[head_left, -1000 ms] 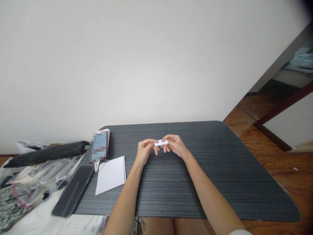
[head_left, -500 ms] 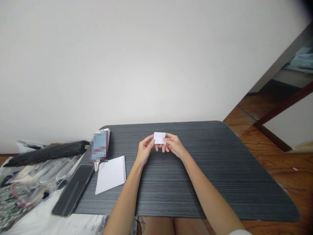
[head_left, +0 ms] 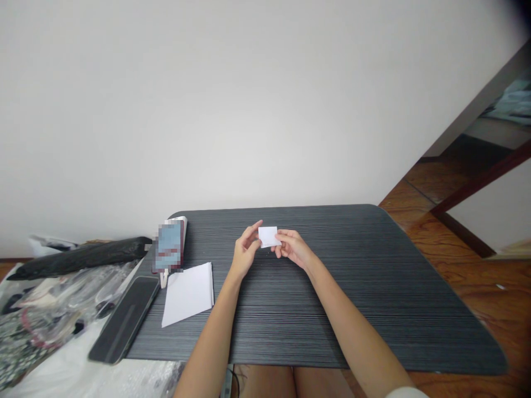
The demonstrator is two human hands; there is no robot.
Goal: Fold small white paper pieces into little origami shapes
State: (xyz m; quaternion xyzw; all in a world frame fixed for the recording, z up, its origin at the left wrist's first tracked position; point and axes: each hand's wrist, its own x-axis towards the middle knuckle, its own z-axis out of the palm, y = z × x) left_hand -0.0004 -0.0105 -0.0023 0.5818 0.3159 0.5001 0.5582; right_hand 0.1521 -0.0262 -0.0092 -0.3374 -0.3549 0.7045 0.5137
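Note:
A small folded piece of white paper (head_left: 269,236) is held up above the dark table. My right hand (head_left: 293,246) pinches its right side between thumb and fingers, the other fingers curled below. At the paper's left edge is my left hand (head_left: 245,250), index finger raised and apart from the thumb. The left thumb tip lies close to the lower left corner; whether it touches is hard to tell. A larger folded white sheet (head_left: 188,294) lies on the table to the left of my left forearm.
The dark ribbed table (head_left: 373,298) stands against a pale wall (head_left: 265,110). At its left edge are a black phone-like slab (head_left: 125,320) and a pixelated item (head_left: 170,246) with a white cord. Plastic bags (head_left: 78,293) and a long black bundle (head_left: 83,258) lie beyond that edge.
The small paper has shifted slightly left and tilted. My left index finger has lifted off its top edge and the left fingers have spread, while the right hand keeps its pinch.

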